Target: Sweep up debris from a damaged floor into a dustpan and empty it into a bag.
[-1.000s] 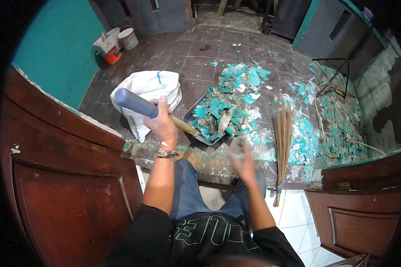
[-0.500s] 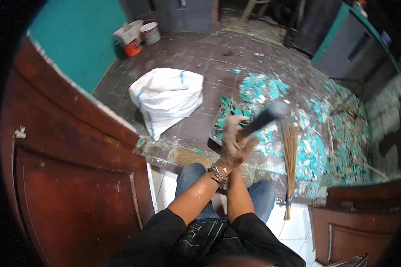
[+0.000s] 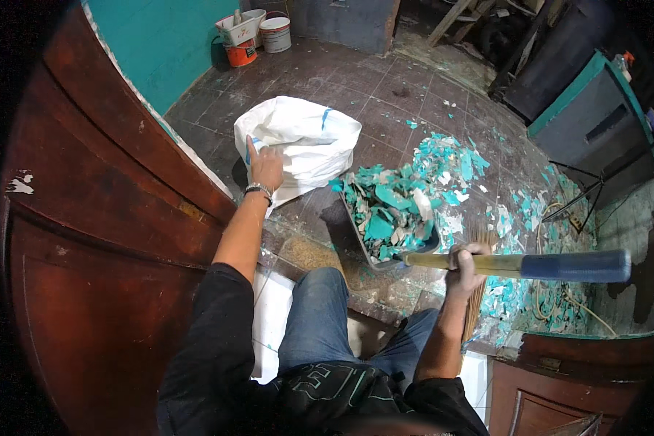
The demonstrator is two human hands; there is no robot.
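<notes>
A dark wooden door (image 3: 102, 240) stands at the floor's left edge. Beside it the left hand (image 3: 267, 166) lies open, fingers spread on the near rim of a white sack (image 3: 305, 142), seemingly to hold its mouth steady. Right of the sack a dark dustpan (image 3: 389, 218), heaped with turquoise shards (image 3: 385, 211), is held level above the tiled floor (image 3: 385, 94). The right hand (image 3: 463, 263) grips its long handle (image 3: 552, 265) close to the pan, where the load balances. More shards (image 3: 458, 163) cover the floor towards its right edge.
</notes>
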